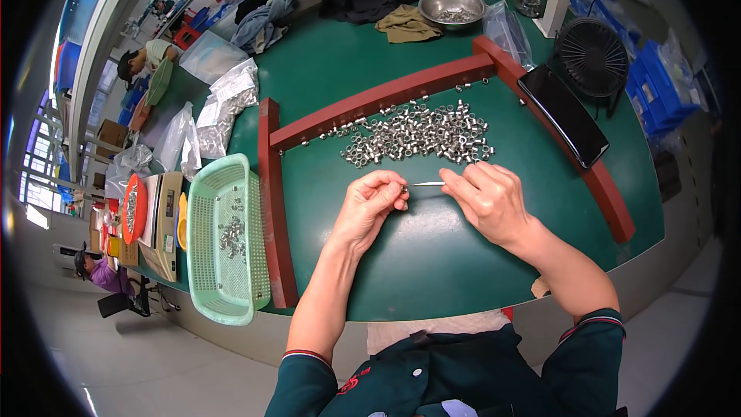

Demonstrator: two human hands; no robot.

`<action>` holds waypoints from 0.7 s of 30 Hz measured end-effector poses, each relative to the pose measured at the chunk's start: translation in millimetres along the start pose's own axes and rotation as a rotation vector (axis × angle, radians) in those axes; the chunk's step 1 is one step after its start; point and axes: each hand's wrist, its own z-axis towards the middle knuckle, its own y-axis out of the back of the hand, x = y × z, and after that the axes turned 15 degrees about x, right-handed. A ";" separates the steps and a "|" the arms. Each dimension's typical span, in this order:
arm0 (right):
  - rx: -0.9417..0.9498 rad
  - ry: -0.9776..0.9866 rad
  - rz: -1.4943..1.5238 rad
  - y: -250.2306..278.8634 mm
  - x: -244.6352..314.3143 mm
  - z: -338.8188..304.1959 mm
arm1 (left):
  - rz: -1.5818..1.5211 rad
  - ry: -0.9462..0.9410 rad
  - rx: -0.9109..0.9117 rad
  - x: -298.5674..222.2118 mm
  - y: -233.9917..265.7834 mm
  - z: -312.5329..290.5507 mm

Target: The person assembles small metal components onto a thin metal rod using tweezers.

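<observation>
A heap of small shiny metal sleeves [432, 131] lies on the green tabletop [417, 262], just beyond my hands. My left hand [365, 208] pinches one small metal piece [404, 188] between thumb and fingertips; it looks like one of the sleeves, though the fingers mostly cover it. In my right hand [495, 199], the fingers close on a slim pointed metal tool [424, 184]. Its tip reaches left to the piece in my left hand. Whether the tool is tweezers or a pick cannot be made out.
Dark red bars [386, 100] frame the heap on three sides. A black phone [565, 116] leans on the right bar, near a black fan [591, 58]. Left stands a pale green basket [202, 239] holding some sleeves. A steel bowl [451, 9] sits far back.
</observation>
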 end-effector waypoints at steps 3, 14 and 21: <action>0.019 -0.023 0.062 -1.9 0.1 -0.9 | 0.036 -0.042 0.004 1.1 0.3 -0.3; 0.368 -0.411 1.029 -11.2 13.9 -7.3 | 0.243 -0.243 -0.155 9.7 -7.6 0.8; 0.753 -0.807 2.088 6.1 15.2 -1.8 | 0.596 -0.463 -0.203 9.2 -16.3 3.3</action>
